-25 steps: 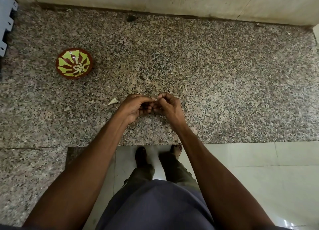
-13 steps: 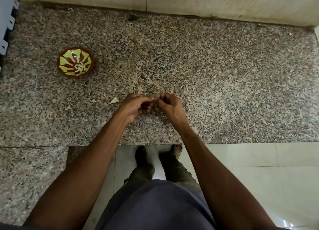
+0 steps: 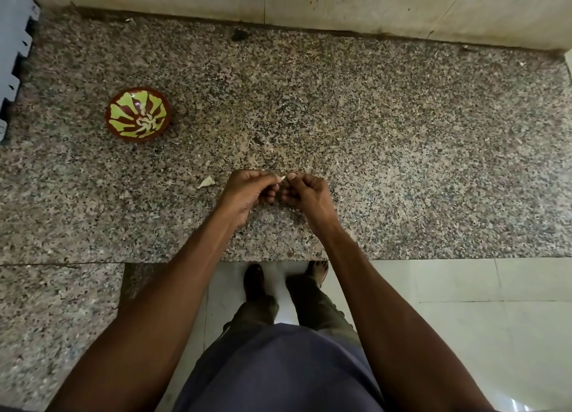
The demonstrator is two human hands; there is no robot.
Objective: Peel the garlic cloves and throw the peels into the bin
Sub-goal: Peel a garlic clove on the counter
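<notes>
Fingers (image 3: 272, 182) of the left hand (image 3: 247, 195) pinched a garlic clove (image 3: 282, 179). Right hand (image 3: 306, 195) fingers curled, touching it. A peel (image 3: 206, 182) lay at nine o'clock.

Speckled granite counter (image 3: 402, 164), tiled floor (image 3: 495, 334)

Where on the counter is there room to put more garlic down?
Bare granite counter lies right of the right hand, out to the wall, and between the hands and the back wall. It is busier on the left: the bowl sits there, and a peel scrap lies beside the left hand.
</notes>
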